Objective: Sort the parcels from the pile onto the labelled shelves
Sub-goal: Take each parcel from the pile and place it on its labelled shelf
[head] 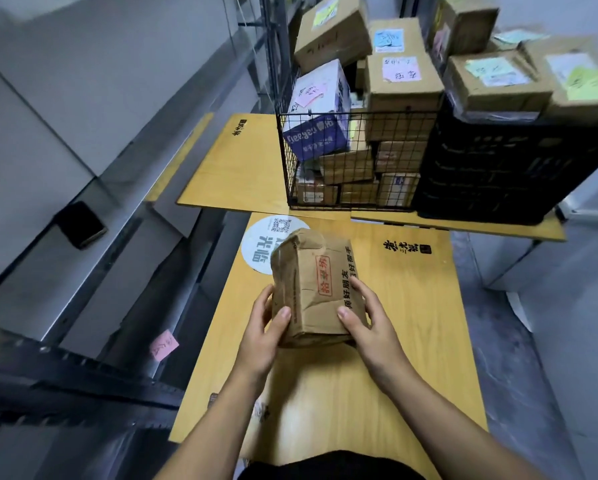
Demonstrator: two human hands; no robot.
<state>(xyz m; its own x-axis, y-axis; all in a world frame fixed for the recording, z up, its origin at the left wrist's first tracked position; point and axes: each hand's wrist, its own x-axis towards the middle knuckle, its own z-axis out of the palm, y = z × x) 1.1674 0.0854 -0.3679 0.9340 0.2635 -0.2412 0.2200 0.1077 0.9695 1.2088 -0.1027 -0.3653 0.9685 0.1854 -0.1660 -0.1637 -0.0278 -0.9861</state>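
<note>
While both the left hand (pixel 268 318) and right hand (pixel 365 315) clasp the crumpled brown parcel (pixel 316 289) above the wooden table (pixel 411 306), its label, seemingly hidden, needs finding before shelving.

both hands (pixel 268 323) grip crumpled brown parcel (pixel 316 289), over wooden table (pixel 411 306)

Writing on the pink note (pixel 164 345), perhaps one character, is blurred; the topmost box (pixel 332 29) is cropped above.

You are standing in a parcel storeroom: grey metal shelving (pixel 65 133) at your left, a wire basket (pixel 353 114) and black crate (pixel 498 168) heaped with labelled cartons (pixel 403 91).
</note>
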